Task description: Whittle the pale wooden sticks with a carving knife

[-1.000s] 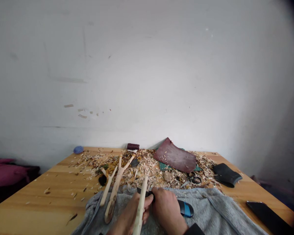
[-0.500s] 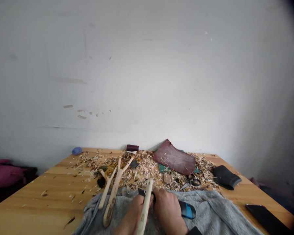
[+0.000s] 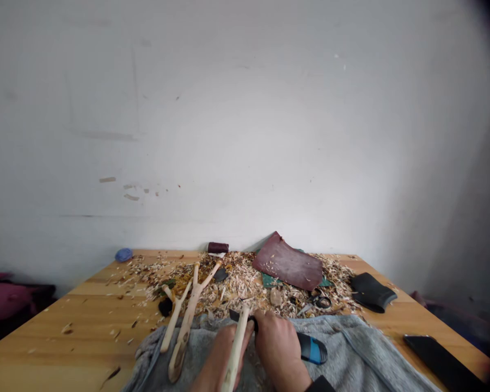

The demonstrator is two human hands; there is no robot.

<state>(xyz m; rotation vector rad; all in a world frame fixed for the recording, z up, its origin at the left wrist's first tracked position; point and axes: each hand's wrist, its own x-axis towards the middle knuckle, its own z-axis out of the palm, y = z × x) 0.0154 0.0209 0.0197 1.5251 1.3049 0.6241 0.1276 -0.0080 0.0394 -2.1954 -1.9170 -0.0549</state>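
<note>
Pale wood — a peeled stick [image 3: 237, 348], light and stiff, best held along its bare shaft — rises at bottom centre from the closed left hand [image 3: 222, 353], while the right hand [image 3: 275, 345] clenches a dark-bladed knife [image 3: 237, 315] beside it.

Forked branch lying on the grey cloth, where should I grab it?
Likely best: grip the thick stem of the forked branch, coming from your side, low over the grey cloth. It points toward you, a solid shaft, while the two thin prongs reach into the wood shavings.
</note>
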